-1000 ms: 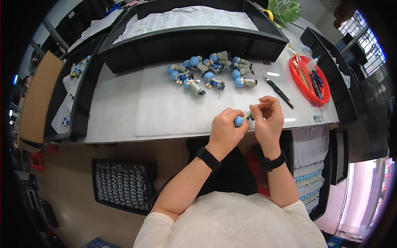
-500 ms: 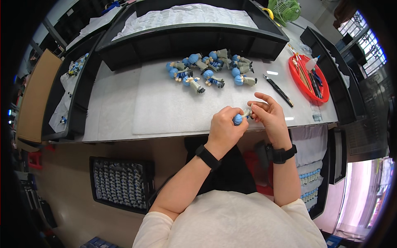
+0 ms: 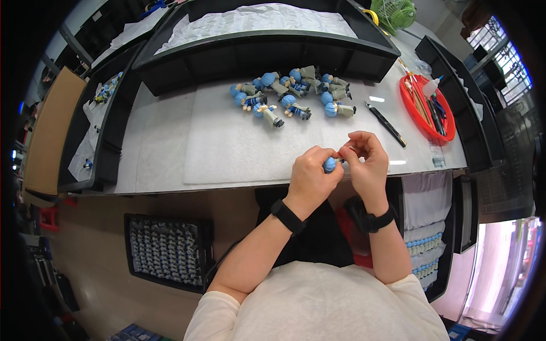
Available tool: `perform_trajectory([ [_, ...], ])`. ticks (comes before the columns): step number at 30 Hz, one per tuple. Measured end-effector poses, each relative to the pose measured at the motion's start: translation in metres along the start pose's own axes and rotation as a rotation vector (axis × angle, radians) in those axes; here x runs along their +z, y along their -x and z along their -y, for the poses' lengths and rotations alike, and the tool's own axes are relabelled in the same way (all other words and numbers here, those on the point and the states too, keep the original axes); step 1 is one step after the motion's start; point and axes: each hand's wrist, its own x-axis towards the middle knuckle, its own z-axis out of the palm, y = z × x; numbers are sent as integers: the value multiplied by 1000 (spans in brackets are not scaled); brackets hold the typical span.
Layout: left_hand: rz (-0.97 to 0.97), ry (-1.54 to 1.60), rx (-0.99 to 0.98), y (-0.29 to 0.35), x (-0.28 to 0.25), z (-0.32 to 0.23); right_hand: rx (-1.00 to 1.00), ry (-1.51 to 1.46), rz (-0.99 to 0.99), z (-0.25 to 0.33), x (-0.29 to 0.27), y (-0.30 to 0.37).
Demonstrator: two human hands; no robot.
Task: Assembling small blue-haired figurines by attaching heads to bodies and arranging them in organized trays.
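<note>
Close to the table's front edge, my left hand (image 3: pixel 310 177) is closed round a small figurine (image 3: pixel 330 165) with ribbed blue hair. Most of its body is hidden by my fingers. My right hand (image 3: pixel 371 167) meets it from the other side, thumb and forefinger pinched together right by the figurine. Whatever sits in that pinch is too small and covered to make out. Farther back on the white foam sheet (image 3: pixel 227 156) lie several like figurines (image 3: pixel 270 113), blue-haired, in grey or blue-and-white clothes.
A black craft knife (image 3: pixel 387 124) lies right of the figurines, near a red basket (image 3: pixel 402 108) of brushes and tools. Black trays line the back (image 3: pixel 256 57) and left (image 3: pixel 108 153). Below the table, a crate (image 3: pixel 168 250) of packed figurines stands on the floor at left.
My right hand has come in toward the figurine, and its spread fingers have curled into a pinch beside it. The left hand keeps its hold in nearly the same place.
</note>
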Motion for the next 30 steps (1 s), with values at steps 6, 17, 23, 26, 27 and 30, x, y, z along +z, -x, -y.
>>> perform_trajectory([
  [6, -5, -21, -10, 4, -1, 2, 10, 50, -155, -6, -3, -12],
  [17, 3, -30, 5, -3, 0, 4, -18, 121, -134, -9, 1, -13],
  [23, 11, -18, -5, 0, -1, -1, -29, 209, -115, 2, 8, -2],
  [26, 4, -8, 9, 2, -1, 2, -30, 165, -157, -2, 6, -14],
  [27, -7, -7, -9, 3, 0, 3, -34, 93, -157, 2, 4, -7],
  [30, 14, -9, -25, -3, 1, -1, -79, 169, -87, 2, 6, 3],
])
